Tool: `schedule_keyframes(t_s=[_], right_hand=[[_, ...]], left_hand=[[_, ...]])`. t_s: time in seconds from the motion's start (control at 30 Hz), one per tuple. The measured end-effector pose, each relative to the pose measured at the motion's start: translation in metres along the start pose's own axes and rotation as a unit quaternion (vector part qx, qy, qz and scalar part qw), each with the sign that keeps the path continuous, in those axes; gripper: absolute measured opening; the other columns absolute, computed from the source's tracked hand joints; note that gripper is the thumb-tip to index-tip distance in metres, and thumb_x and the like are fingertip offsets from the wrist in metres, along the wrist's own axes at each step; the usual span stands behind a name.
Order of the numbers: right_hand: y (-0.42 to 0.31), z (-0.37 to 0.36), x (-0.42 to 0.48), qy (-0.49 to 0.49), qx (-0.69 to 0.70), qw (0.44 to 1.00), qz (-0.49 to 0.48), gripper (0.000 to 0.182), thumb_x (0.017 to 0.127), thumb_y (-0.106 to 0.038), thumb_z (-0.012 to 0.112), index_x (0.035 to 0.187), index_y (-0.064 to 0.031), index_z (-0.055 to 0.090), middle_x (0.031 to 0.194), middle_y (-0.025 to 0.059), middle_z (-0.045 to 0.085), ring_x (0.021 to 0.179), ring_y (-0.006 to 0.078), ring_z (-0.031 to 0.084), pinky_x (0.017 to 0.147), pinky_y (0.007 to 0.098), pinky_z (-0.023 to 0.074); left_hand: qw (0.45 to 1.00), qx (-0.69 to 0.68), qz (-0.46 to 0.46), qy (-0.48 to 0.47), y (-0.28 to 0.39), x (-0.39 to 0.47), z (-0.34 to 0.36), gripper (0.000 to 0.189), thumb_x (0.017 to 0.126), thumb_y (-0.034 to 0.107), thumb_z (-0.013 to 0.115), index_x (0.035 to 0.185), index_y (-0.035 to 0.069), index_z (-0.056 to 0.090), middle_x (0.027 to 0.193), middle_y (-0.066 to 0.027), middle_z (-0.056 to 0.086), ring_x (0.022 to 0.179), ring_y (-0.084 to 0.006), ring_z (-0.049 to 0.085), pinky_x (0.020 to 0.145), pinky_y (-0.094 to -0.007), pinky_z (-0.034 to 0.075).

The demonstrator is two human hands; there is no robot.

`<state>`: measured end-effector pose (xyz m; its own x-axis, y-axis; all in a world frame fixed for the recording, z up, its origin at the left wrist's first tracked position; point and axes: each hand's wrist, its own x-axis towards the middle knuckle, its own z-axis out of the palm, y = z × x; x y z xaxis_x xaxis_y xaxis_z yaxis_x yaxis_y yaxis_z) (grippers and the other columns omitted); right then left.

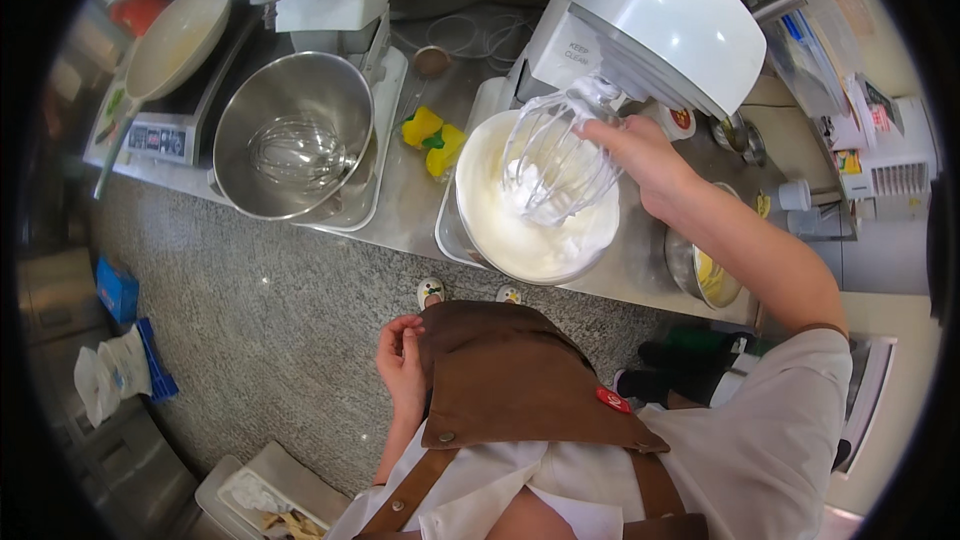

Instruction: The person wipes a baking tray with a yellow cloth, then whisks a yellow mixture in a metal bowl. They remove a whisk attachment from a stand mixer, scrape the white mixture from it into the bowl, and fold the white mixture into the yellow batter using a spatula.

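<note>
My right hand (637,157) grips the top of a wire whisk attachment (559,154) coated in white foam. The whisk hangs tilted over a mixer bowl (469,199) that holds a pale whipped mixture (544,244), with a white peak of foam by the wires. The white head of a stand mixer (660,22) is above and behind my hand. Down beside the brown apron (517,382), my left hand (402,356) hangs with its fingers curled loosely; whether they are closed is hard to tell, and I see nothing in it.
Left along the steel counter, a second steel bowl (247,97) holds a clean whisk (296,154) under another mixer. Farther left, a pan (180,45) rests by an induction cooker (161,141). At right, a steel bowl (682,262) holds yellow mixture. Another person's legs (652,375) show at lower right.
</note>
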<state>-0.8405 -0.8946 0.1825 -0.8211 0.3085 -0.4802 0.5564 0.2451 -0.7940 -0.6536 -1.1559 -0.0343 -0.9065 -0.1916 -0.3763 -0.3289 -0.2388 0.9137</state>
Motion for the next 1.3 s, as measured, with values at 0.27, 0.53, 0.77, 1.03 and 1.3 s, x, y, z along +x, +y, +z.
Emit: schedule_keyframes(t_s=[0.27,0.53,0.77,1.03,1.3], right_hand=[[0.037,-0.035,0.003,0.018,-0.223,0.958,-0.179,0.064,0.076,-0.027,0.073,0.123,0.0084,0.047,0.114,0.0164,0.059,0.108,0.0268,0.056,0.093,0.0344,0.043],[0.05,-0.032,0.051,-0.103,-0.064,0.972,-0.2,0.065,0.073,-0.019,0.07,0.127,0.0065,0.045,0.121,0.0124,0.054,0.114,0.0203,0.049,0.099,0.031,0.0354],[0.052,-0.021,0.063,-0.074,0.058,0.984,-0.154,0.059,0.067,-0.012,0.069,0.119,0.008,0.051,0.105,0.0105,0.061,0.095,0.016,0.056,0.088,0.0281,0.0413],[0.029,-0.001,0.042,0.056,0.002,0.995,-0.088,0.051,0.069,-0.018,0.072,0.111,0.006,0.058,0.101,0.0086,0.063,0.088,0.0145,0.058,0.082,0.028,0.0439],[0.022,0.054,0.019,0.296,-0.24,0.925,-0.013,0.047,0.061,-0.034,0.072,0.079,0.0078,0.059,0.074,0.0195,0.064,0.068,0.0284,0.064,0.066,0.0362,0.049]], left_hand=[[0.998,0.064,0.007,-0.027,0.004,0.012,-0.007,0.014,0.095,0.006,0.047,0.101,-0.001,0.057,0.096,-0.0062,0.062,0.084,-0.0119,0.057,0.08,-0.0257,0.046],[0.996,0.08,0.019,-0.031,0.02,0.016,0.004,0.013,0.095,0.006,0.048,0.1,-0.001,0.058,0.095,-0.0054,0.062,0.084,-0.0105,0.057,0.079,-0.0243,0.045],[0.994,0.091,-0.005,-0.059,0.028,0.048,-0.009,0.014,0.095,0.005,0.048,0.103,-0.001,0.058,0.095,-0.0055,0.061,0.085,-0.0108,0.057,0.08,-0.0247,0.045],[0.989,0.095,-0.011,-0.115,0.049,0.098,-0.033,0.014,0.095,0.005,0.048,0.103,-0.001,0.058,0.095,-0.006,0.061,0.085,-0.0108,0.057,0.079,-0.0245,0.045],[0.977,0.104,-0.03,-0.183,0.063,0.126,-0.038,0.015,0.096,0.007,0.046,0.103,-0.001,0.058,0.095,-0.0058,0.062,0.084,-0.0115,0.057,0.08,-0.0256,0.045]])
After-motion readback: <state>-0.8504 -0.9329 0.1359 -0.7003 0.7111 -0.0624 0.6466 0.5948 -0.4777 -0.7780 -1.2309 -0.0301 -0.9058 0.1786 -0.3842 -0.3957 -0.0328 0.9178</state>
